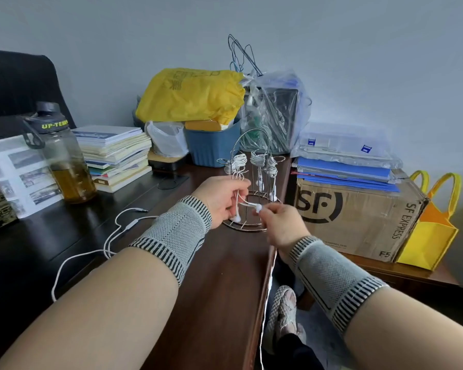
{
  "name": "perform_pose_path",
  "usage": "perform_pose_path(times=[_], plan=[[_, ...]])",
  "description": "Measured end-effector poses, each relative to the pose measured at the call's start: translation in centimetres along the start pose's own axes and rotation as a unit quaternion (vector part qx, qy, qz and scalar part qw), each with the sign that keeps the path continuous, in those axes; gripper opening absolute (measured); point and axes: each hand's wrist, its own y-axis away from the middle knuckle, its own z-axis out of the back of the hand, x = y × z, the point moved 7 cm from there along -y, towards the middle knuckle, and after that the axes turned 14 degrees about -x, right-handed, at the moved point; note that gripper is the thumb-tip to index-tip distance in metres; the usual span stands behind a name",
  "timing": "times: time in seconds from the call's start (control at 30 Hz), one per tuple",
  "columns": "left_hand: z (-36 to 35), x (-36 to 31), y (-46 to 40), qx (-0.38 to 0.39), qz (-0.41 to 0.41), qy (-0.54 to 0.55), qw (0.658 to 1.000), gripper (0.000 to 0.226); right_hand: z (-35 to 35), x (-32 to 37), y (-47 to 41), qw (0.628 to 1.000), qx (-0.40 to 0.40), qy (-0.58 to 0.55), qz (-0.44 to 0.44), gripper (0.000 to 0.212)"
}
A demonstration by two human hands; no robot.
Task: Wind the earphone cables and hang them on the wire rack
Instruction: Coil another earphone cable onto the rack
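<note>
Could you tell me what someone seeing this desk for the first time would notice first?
Front and centre, the left hand and right hand pinch a white earphone cable just in front of the wire rack, where wound bundles already hang. Behind it a yellow bag tops the clutter by the wall, and a big cardboard box sits to the right.

water bottle (60, 153) stands beside stacked books (116, 153).

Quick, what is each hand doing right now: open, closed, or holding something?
Left hand: closed, fingers gripping the white earphone cable.
Right hand: closed, fingers pinching the same cable near an earbud.
</note>
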Motion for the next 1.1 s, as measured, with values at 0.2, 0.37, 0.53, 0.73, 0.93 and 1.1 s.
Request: perform_pose_path(times=[0.2, 0.37, 0.53, 0.73, 0.93, 1.1], plan=[[-0.3, 0.8, -0.8, -0.004, -0.065, -0.011, 0.998, 0.016, 1.2, 1.3, -1.6, 0.986, -0.048, -0.151, -0.050, 0.026], [1.4, 0.6, -1.8, -0.060, -0.136, -0.037, 0.988, 0.007, 1.6, 2.4, -2.5, 0.985, -0.071, -0.153, -0.025, 0.019], [2.3, 0.7, -1.9, -0.110, -0.164, -0.016, 0.980, 0.017, 2.1, 2.1, -3.0, 0.978, -0.132, -0.162, -0.027, 0.016], [2.3, 1.4, -2.3, -0.160, -0.154, 0.043, 0.974, 0.027, 2.8, 2.0, -3.1, 0.989, -0.137, -0.057, 0.004, 0.017], [1.8, 2.6, -2.8, -0.133, -0.122, 0.085, 0.980, 0.030, 2.5, 1.7, -3.0, 0.994, -0.103, -0.027, 0.028, 0.011], [0.9, 3.1, -3.1, -0.082, -0.080, 0.085, 0.990, 0.004, 2.3, 1.5, -2.9, 0.994, -0.092, 0.005, 0.052, 0.021]])
